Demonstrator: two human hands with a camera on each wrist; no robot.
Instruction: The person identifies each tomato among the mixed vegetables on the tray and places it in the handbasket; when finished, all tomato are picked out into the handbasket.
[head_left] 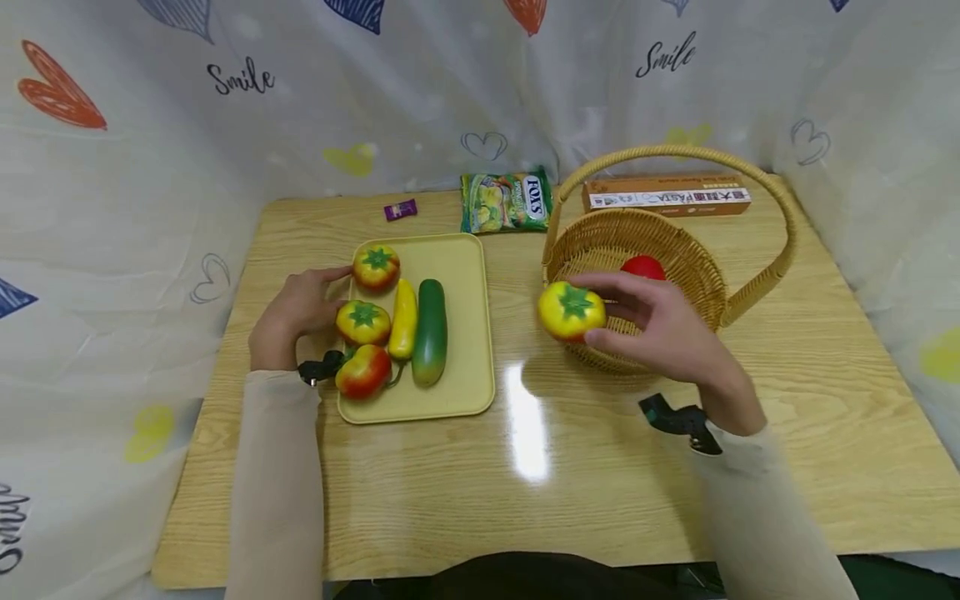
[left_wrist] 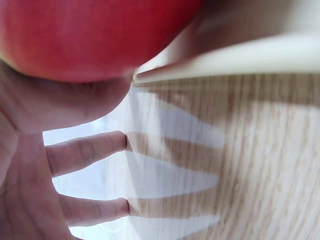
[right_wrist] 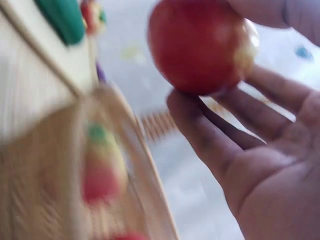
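Observation:
My right hand (head_left: 663,325) grips a yellow-and-red toy tomato (head_left: 572,310) with a green leafy top, above the near left rim of a wicker basket (head_left: 693,258). In the right wrist view, thumb and fingertips pinch its red underside. A red item (head_left: 643,267) lies in the basket; a blurred red-and-yellow toy fruit (right_wrist: 102,172) also shows there. At the yellow tray's (head_left: 468,333) left edge, my left hand (head_left: 296,308) has extended fingers near two toy tomatoes (head_left: 376,267). The tray also bears a red-yellow toy fruit (head_left: 363,372), yellow pepper (head_left: 403,319) and green cucumber (head_left: 430,333).
Behind the tray lie a small purple packet (head_left: 401,210) and a green FOX'S candy bag (head_left: 506,202). A brown pasta box (head_left: 667,196) sits behind the basket, whose tall handle (head_left: 667,152) arches over it. A printed curtain surrounds the wooden table (head_left: 450,492).

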